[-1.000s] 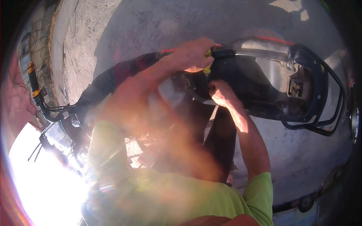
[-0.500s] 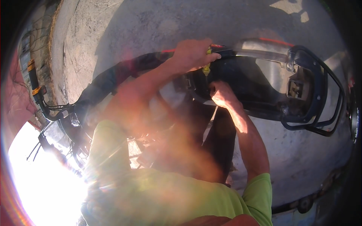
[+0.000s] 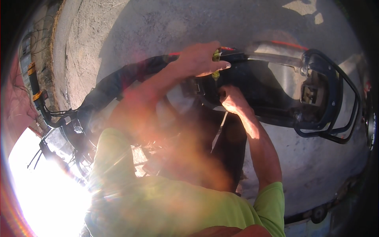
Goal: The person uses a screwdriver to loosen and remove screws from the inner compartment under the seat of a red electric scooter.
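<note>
In front of me, a dark two-wheeled vehicle with its seat area opened shows a deep black under-seat compartment (image 3: 268, 89). My left hand (image 3: 199, 59) reaches across to the far rim of that compartment, its fingers curled about a tool with a yellow handle (image 3: 216, 74). The thumb sticks out to the right of the handle, and the tool's working end is hidden. My right hand (image 3: 233, 99) is closed at the compartment's near left end, knuckles up. Whatever its fingers pinch, if anything, does not show.
A black tubular rear rack (image 3: 349, 114) juts out on the right. The handlebar, with an orange-banded grip (image 3: 35, 85) and cables, is at the far left. Concrete ground (image 3: 158, 27) surrounds the vehicle. Sun glare (image 3: 51, 189) washes out the lower left.
My left hand has shifted and turned slightly about the yellow handle, its thumb now a little lower, with more of the handle showing. The right hand stays where it was.
</note>
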The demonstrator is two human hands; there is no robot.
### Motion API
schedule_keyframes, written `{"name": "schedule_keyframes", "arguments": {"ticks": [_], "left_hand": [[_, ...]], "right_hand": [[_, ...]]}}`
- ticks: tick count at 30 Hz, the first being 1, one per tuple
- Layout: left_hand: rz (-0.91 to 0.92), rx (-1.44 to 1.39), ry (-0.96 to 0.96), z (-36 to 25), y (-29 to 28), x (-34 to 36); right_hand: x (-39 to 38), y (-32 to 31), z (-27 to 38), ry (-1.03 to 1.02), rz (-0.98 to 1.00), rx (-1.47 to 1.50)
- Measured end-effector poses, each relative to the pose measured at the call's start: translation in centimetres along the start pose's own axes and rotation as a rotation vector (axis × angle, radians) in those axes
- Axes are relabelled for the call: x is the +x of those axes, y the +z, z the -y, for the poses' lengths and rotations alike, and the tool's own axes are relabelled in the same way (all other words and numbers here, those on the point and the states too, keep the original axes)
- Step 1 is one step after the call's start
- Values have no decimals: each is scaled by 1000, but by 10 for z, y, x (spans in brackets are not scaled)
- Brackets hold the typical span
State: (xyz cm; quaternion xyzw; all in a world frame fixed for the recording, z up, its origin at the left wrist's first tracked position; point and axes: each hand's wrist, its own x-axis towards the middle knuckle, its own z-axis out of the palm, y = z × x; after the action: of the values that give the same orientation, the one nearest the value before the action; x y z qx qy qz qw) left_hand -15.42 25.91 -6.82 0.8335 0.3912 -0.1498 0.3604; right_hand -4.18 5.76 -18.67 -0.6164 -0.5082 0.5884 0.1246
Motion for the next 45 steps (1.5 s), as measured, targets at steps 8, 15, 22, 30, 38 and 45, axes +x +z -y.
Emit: {"name": "schedule_keyframes", "arguments": {"ticks": [8,15,22,30,38,45], "left_hand": [[146,85,-204,-12,-7,1],[41,-202,143,12,-7,-12],[-181,-333,-209,19,-31,-36],[-370,-383,-201,52,-22,-90],[-351,-566,-274,52,-5,-124],[-302,-685,-448,53,0,-149]], "right_hand": [[-1,12,-12,-90,-73,-26],[-7,-7,11,29,-8,33],[3,6,10,33,-26,-165],[10,5,32,195,-49,-255],[13,5,33,97,54,-386],[9,8,44,121,-52,-357]]}}
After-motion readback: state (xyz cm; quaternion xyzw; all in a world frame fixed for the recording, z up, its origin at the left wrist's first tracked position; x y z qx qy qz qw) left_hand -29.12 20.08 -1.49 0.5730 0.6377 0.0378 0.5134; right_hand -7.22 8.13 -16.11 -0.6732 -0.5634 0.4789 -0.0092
